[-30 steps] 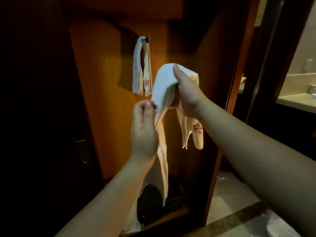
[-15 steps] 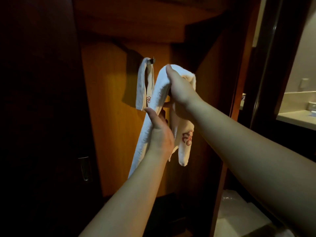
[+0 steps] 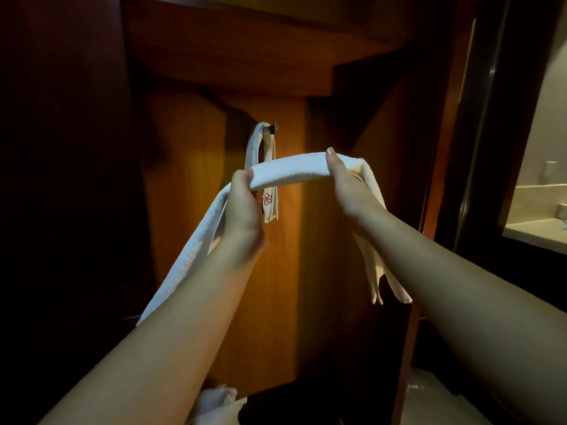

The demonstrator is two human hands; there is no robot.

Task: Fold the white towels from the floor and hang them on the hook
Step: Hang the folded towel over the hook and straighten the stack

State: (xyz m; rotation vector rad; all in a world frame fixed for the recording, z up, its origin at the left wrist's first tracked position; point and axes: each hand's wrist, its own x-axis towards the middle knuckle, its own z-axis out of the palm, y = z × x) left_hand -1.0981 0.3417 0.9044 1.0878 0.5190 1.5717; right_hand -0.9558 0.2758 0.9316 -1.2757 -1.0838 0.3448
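I hold a folded white towel (image 3: 291,170) stretched level between both hands, just below and in front of the hook (image 3: 273,129). My left hand (image 3: 244,207) grips its left part, and a long end trails down past my left forearm. My right hand (image 3: 348,185) grips the right part, where the short ends hang down behind my right wrist. Another white towel (image 3: 256,145) with a red emblem hangs on the hook, partly hidden behind the held towel and my left hand.
The hook is fixed to a wooden back panel (image 3: 184,179) inside a closet, under a wooden shelf (image 3: 245,47). More white cloth (image 3: 214,400) lies low near the floor. A dark door frame (image 3: 478,148) and a bathroom counter (image 3: 534,231) are at the right.
My left hand moved up and left along the towel and now grips it. The towel went from draped over my right hand to stretched level. The view tilted upward.
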